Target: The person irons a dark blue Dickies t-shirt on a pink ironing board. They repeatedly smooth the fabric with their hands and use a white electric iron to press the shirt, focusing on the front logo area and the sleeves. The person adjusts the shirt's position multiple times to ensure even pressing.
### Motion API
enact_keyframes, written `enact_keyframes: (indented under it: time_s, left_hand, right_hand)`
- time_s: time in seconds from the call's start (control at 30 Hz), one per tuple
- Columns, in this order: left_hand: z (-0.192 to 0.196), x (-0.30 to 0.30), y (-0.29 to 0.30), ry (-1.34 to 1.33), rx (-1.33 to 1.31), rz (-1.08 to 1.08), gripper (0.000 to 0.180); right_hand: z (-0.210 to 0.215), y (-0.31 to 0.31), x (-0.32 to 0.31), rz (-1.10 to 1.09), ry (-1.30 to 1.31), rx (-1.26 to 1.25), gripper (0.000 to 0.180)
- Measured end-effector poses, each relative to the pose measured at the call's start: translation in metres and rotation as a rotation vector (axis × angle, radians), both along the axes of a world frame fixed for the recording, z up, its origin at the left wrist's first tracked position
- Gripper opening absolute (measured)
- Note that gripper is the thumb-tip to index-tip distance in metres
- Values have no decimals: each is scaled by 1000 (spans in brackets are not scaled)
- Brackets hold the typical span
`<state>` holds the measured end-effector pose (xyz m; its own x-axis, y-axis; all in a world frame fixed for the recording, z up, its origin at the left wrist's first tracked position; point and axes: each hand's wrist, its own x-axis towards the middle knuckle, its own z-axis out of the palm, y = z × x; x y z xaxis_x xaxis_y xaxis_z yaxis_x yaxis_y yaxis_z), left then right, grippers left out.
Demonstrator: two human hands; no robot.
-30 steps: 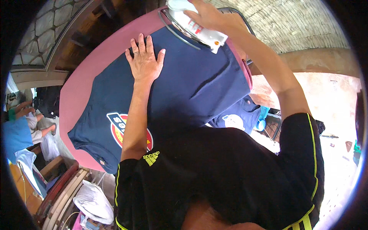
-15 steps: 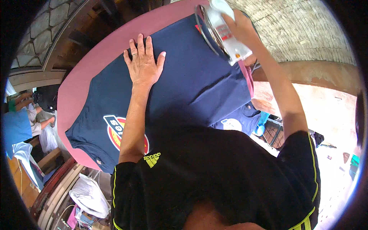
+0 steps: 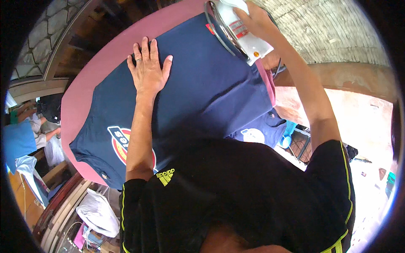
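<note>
We are pressing our left hand [image 3: 148,71] flat, fingers spread, on the navy T-shirt [image 3: 202,84], which is lying across the pink-covered desk [image 3: 84,90] through the upper middle of the frame. Our right hand [image 3: 255,21] is gripping the handle of a white iron [image 3: 236,27] at the top of the frame, with its soleplate tilted up on edge at the shirt's far end and its dark cord [image 3: 276,67] trailing down the right side.

The risks we are judging from here: the iron is sitting near the desk's upper right edge, so a slip of the grip could be sending it off the side, and the cord could be snagging on the desk's corner as it swings. The flat hand is lying on the same cloth as the hot plate, so a stroke toward the centre could be coming too close to those fingers. The shirt's lower right part is hanging off the desk and could be dragging the cloth askew.

Compared with a second ago, the iron is standing further to the upper right and more on edge, while the left hand is keeping its place on the shirt.
</note>
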<state>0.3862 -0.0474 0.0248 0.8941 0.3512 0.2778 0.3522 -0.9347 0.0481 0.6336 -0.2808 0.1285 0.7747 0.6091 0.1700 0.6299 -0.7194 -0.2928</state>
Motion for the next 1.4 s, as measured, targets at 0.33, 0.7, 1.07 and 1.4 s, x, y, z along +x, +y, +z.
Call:
enact_keyframes:
  time_s: [0.33, 0.7, 1.07, 1.4]
  left_hand:
    - [-9, -4, 9, 3, 34, -3, 69]
    - [-10, 2, 8, 13, 75, -3, 70]
    - [-12, -3, 9, -39, 76, -16, 70]
    - [-17, -2, 13, -69, 63, -19, 72]
  right_hand:
    - [28, 25, -26, 36, 120, -15, 47]
    - [19, -83, -66, 298, 67, 170, 47]
    - [1, -116, -117, 378, 80, 158, 43]
    - [5, -22, -116, 360, 230, 194, 44]
